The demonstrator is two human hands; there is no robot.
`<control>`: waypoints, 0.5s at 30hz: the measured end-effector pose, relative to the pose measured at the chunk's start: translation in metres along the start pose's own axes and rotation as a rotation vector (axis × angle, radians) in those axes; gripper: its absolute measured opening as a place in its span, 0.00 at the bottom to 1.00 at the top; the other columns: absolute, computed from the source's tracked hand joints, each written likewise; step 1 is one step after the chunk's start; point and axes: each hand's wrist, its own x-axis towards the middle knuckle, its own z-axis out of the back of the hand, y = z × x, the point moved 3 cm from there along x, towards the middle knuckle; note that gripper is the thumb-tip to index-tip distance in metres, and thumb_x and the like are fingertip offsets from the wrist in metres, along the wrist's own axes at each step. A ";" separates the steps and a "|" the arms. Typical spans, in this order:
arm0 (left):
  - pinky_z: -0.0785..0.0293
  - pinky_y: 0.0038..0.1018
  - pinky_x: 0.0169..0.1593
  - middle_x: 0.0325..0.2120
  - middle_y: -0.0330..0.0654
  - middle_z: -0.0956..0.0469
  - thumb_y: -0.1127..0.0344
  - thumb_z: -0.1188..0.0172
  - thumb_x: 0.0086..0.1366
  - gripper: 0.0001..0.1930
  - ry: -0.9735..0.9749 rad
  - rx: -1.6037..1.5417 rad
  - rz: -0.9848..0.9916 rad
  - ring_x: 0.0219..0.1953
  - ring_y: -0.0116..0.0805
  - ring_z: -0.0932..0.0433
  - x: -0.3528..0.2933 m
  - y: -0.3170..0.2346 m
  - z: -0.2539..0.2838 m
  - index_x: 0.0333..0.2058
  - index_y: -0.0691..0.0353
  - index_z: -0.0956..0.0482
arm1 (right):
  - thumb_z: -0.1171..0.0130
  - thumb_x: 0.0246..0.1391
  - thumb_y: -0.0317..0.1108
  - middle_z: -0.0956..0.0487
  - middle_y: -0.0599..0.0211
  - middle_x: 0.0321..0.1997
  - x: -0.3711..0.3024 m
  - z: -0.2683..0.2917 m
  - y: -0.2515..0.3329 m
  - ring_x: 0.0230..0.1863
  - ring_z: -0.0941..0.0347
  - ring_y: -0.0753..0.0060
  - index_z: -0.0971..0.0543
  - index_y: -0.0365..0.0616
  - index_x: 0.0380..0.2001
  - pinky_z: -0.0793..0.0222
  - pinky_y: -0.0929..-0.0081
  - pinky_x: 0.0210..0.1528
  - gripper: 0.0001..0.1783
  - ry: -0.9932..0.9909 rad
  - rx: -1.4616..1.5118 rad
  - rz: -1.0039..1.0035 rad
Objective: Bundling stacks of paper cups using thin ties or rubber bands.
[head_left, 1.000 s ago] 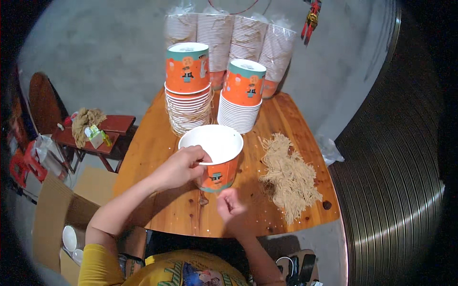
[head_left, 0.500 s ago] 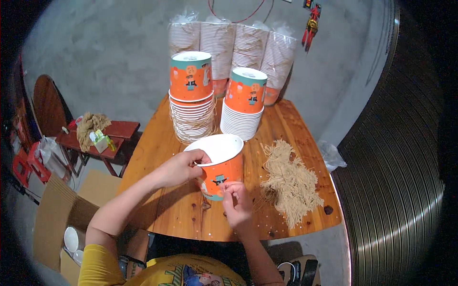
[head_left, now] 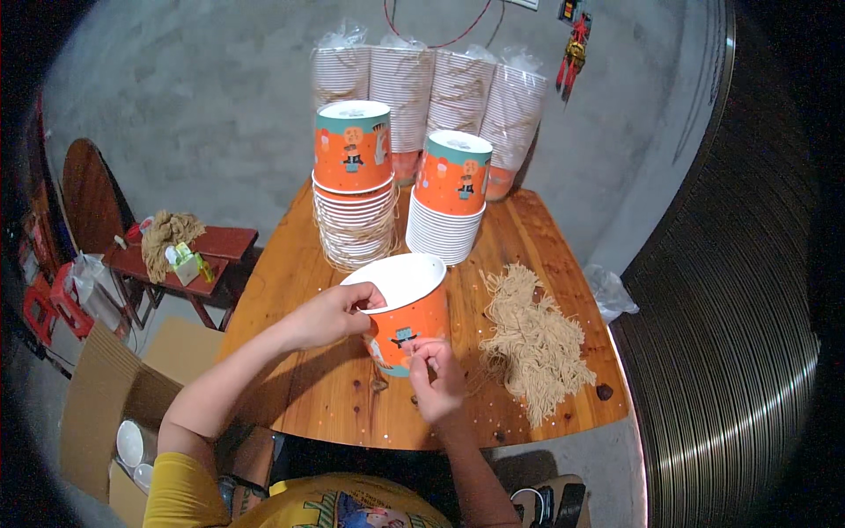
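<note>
Bucket (head_left: 412,315), orange with white interior: we list it mouth up, slightly tipped, over the near middle of the wooden table (head_left: 330,414). Behind it we count two inverted stacks (head_left: 354,150) of like buckets, then four plastic-wrapped stacks (head_left: 400,97). Cardboard box (head_left: 97,378), lower left (flaps up): white containers (head_left: 130,443) inside. Left hand (head_left: 336,314): curled over the bucket's rim, fingers inside, gripping it. Right hand (head_left: 437,378): nearly closed, thumb and fingertips pinched before the bucket's front; we cannot tell what they hold. Tan stringy bundle (head_left: 539,343): right side.
</note>
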 end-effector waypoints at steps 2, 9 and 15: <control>0.29 0.22 0.40 0.30 0.36 0.26 0.78 0.48 0.55 0.11 0.008 -0.028 0.002 0.35 0.23 0.28 -0.002 -0.002 -0.001 0.38 0.66 0.29 | 0.55 0.57 0.18 0.29 0.51 0.46 0.002 0.002 0.003 0.39 0.27 0.72 0.37 0.38 0.36 0.29 0.75 0.44 0.05 0.013 -0.063 0.040; 0.27 0.27 0.41 0.32 0.45 0.25 0.76 0.49 0.57 0.11 -0.039 0.166 -0.150 0.36 0.30 0.25 -0.013 -0.019 -0.023 0.41 0.68 0.29 | 0.54 0.54 0.17 0.31 0.46 0.53 0.014 0.000 0.041 0.45 0.26 0.71 0.37 0.39 0.39 0.27 0.75 0.42 0.10 -0.001 -0.161 0.133; 0.26 0.31 0.40 0.35 0.50 0.29 0.76 0.51 0.59 0.12 -0.019 0.193 -0.198 0.36 0.40 0.22 -0.016 -0.019 -0.037 0.42 0.69 0.31 | 0.53 0.51 0.17 0.29 0.49 0.51 0.019 0.009 0.042 0.38 0.27 0.73 0.34 0.42 0.38 0.30 0.81 0.36 0.11 0.000 -0.186 0.129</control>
